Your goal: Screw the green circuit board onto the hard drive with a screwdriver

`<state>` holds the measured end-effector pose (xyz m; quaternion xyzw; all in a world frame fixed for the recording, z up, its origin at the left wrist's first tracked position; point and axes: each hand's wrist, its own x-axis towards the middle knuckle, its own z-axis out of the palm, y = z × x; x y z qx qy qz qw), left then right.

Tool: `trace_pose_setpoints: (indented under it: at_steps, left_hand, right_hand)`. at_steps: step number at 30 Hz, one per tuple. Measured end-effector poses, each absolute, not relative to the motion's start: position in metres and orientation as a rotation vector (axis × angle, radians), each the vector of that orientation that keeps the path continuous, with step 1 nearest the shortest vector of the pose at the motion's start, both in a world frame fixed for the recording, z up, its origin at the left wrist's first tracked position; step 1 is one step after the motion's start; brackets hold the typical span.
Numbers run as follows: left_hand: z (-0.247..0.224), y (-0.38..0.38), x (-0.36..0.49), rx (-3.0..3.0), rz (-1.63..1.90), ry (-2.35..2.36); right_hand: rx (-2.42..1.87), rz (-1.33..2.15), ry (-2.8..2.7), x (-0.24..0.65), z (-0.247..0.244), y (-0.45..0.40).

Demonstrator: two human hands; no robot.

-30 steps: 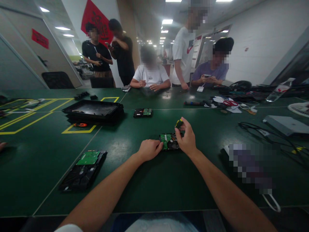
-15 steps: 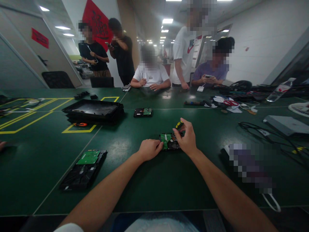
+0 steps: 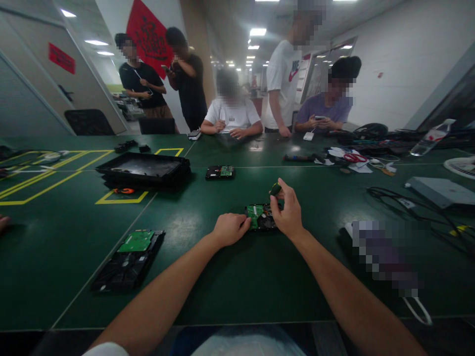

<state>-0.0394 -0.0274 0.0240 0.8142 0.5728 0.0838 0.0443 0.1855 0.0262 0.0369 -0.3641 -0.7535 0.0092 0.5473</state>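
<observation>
A hard drive [image 3: 261,216] lies on the green table in front of me, its green circuit board facing up. My left hand [image 3: 230,229] grips the drive's left edge between thumb and fingers. My right hand [image 3: 288,210] is closed around the yellow and black handle of a screwdriver [image 3: 275,190], held over the drive's right part. The fingers hide the screwdriver's shaft and tip. Another hard drive [image 3: 129,259] rests to the left of my left forearm, board side up. A third hard drive [image 3: 220,172] sits farther back.
Black trays [image 3: 143,168] are stacked at the left, with an orange-handled tool [image 3: 123,191] before them. A grey metal box [image 3: 441,192] and black cables [image 3: 393,198] lie at the right, near a blurred-out pouch-like object [image 3: 386,259]. Several people sit or stand beyond the table.
The screwdriver handle has turned in my right fingers, showing less yellow now. My left hand and the hard drive stay in place.
</observation>
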Motion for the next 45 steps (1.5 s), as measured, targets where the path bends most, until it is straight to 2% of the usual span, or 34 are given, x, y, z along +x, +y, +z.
trace_pose_setpoints:
  at_steps: [45]
  left_hand:
    - [0.0259, -0.0272, -0.0386, 2.472, 0.24, 1.752]
  right_hand:
    - [-0.859, 0.074, -1.761, 0.1851, 0.0342, 0.027]
